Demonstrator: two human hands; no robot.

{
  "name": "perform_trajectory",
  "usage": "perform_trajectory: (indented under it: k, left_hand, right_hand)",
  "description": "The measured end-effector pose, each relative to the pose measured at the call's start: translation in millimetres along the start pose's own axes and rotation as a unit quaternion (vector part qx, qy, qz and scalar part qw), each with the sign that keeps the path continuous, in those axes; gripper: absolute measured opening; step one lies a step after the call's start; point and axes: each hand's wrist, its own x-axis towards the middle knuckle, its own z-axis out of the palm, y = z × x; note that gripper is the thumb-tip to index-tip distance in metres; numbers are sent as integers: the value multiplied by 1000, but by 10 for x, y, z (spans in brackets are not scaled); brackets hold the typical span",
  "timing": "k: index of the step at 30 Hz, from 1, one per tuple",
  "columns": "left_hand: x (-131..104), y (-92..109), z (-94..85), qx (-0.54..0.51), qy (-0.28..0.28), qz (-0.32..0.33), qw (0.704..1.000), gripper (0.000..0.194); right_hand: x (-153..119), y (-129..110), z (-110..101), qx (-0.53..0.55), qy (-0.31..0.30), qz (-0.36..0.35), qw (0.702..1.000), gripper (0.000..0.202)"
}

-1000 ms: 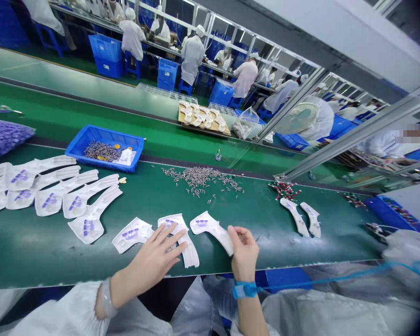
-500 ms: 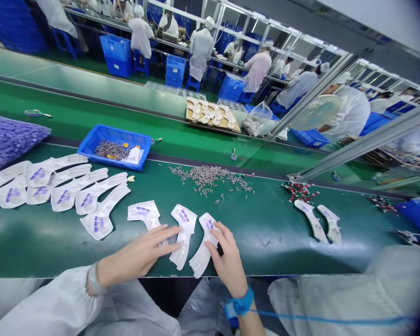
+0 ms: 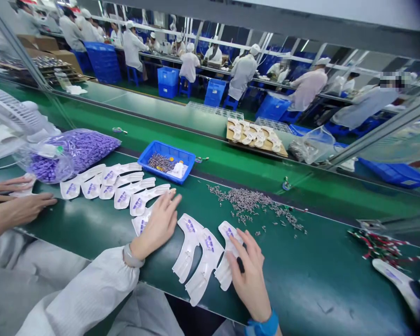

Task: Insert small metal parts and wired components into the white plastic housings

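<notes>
My left hand (image 3: 159, 223) lies over the nearest white curved part (image 3: 140, 224) of the left row, its fingers spread. Under the spread fingers of my right hand (image 3: 248, 266) is another white curved part (image 3: 227, 242) with purple pieces on it; the fingertips touch its right side. Between my hands, two similar white parts (image 3: 188, 242) (image 3: 206, 266) lie side by side on the green table. More of them form an overlapping row (image 3: 124, 193) to the left. Small metal pieces (image 3: 248, 200) are scattered beyond my right hand.
A blue tray (image 3: 150, 148) holds small metal and orange pieces. Behind the row lies a bag of purple pieces (image 3: 87, 147). Another person's hands (image 3: 24, 210) touch a white part at far left. Red and green wires (image 3: 381, 247) lie at right, near a white part (image 3: 395, 280).
The view has swung left. My left hand has moved left, away from the middle parts and onto the row. Two middle parts now lie closer together. My right hand stays at its part.
</notes>
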Motion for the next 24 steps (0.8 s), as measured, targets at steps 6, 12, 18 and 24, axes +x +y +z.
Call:
perform_trajectory:
  k: [6,12,18,24]
  left_hand:
    - [-239,-425,37,228,-1,-49,973,50]
    - [-639,-506,-266,210,-103,63,970,60]
    - [-681,-465,-506,135,-137,86,978,67]
    - [-779,-411,-495,-4,-160,191,968,70]
  right_hand:
    - [154,-456,41,-46,-170,-219,960,51]
    - [684,-635,82,-20,-195,-213,957,30]
    - [1756,-993,705,-52,-228,-209,949,32]
    - [1794,-1007,823,-96,-248,-220,939,24]
